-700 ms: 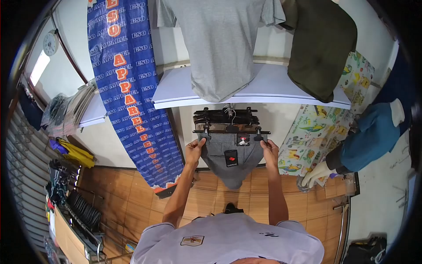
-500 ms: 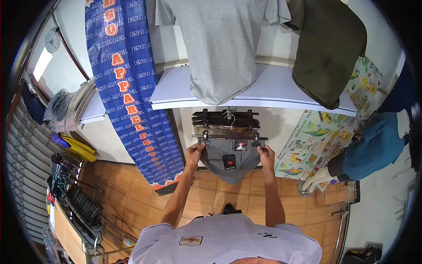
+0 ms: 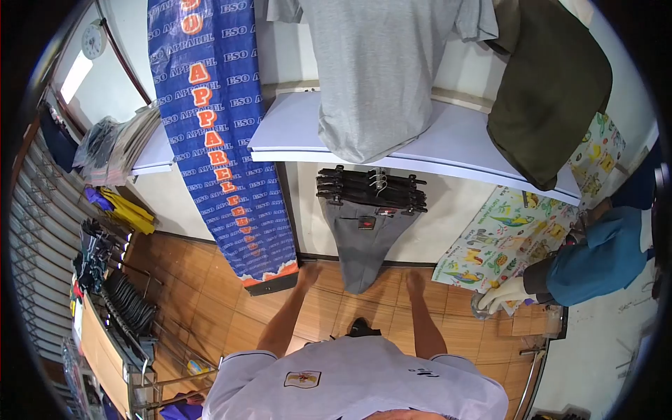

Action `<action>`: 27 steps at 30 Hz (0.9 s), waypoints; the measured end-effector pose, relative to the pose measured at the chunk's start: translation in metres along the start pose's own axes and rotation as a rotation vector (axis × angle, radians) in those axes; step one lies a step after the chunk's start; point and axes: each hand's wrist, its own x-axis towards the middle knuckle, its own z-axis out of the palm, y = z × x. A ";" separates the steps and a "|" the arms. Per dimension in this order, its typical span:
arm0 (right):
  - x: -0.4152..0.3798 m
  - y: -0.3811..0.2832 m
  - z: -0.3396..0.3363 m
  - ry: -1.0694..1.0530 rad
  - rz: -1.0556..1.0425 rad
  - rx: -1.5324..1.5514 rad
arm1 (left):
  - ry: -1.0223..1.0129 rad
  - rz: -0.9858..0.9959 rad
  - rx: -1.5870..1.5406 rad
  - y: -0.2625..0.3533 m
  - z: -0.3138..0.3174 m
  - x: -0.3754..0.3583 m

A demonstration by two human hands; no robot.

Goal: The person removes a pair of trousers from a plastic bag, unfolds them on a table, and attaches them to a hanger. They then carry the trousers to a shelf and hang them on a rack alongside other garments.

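Grey trousers hang by their waist from black clip hangers under the white shelf, with the legs reaching down toward the floor. My left hand is low to the left of the trousers, beside the foot of the blue banner, apart from the cloth. On the other side, my right hand is lowered to the right of the trouser legs and does not touch them. The fingers of both hands are too blurred to make out.
A grey T-shirt and a dark green garment stand over the white shelf. The blue banner is left of it. A teal-clothed mannequin is at right, and a rack of dark hangers at lower left.
Both hands have let go of the grey trousers' waist and moved down and apart from them. The trousers now hang against the other hangers, and the view has shifted slightly.
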 end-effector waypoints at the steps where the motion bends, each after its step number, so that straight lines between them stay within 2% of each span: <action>1: -0.017 0.065 0.071 -0.075 -0.304 -0.298 | -0.288 -0.241 0.225 -0.012 0.021 -0.026; 2: -0.055 0.087 0.086 -0.324 -0.366 -0.398 | -0.438 -0.397 0.201 -0.024 0.036 -0.069; 3: -0.089 0.095 0.085 -0.501 -0.264 -0.324 | -0.482 -0.512 0.083 -0.034 0.043 -0.111; 5: -0.150 0.100 0.073 -0.785 -0.010 -0.168 | -0.430 -0.678 -0.217 -0.056 0.053 -0.200; 8: -0.190 0.091 0.071 -0.919 0.115 -0.086 | -0.373 -0.908 -0.480 -0.082 0.056 -0.319; 11: -0.206 0.074 0.074 -0.976 0.128 -0.086 | -0.323 -1.109 -0.646 -0.092 0.052 -0.415; 13: -0.208 0.061 0.078 -0.987 0.106 -0.091 | -0.275 -1.197 -0.745 -0.094 0.055 -0.460; 16: -0.203 0.037 0.091 -0.971 0.039 -0.093 | -0.169 -1.227 -0.904 -0.101 0.069 -0.495; 18: -0.195 0.019 0.105 -0.943 -0.061 -0.134 | -0.074 -1.172 -1.025 -0.105 0.073 -0.496; 20: -0.176 0.005 0.135 -0.832 -0.522 -0.415 | 0.079 -1.030 -1.159 -0.118 0.074 -0.478; 22: -0.145 -0.014 0.170 -0.569 -0.905 -0.699 | 0.274 -0.934 -1.216 -0.132 0.064 -0.449; 23: -0.130 -0.052 0.156 -0.653 -0.694 -0.485 | 0.365 -0.939 -1.207 -0.136 0.055 -0.433; 24: -0.112 -0.102 0.146 -0.771 -0.080 0.156 | 0.481 -0.971 -1.198 -0.136 0.036 -0.417; 25: -0.103 -0.147 0.137 -0.715 0.257 0.582 | 0.472 -0.961 -1.176 -0.147 0.020 -0.406; 26: -0.103 -0.189 0.131 -0.630 0.422 0.799 | 0.507 -0.918 -1.184 -0.151 0.001 -0.400; 27: -0.110 -0.220 0.126 -0.643 0.388 0.810 | 0.542 -0.876 -1.192 -0.152 -0.016 -0.397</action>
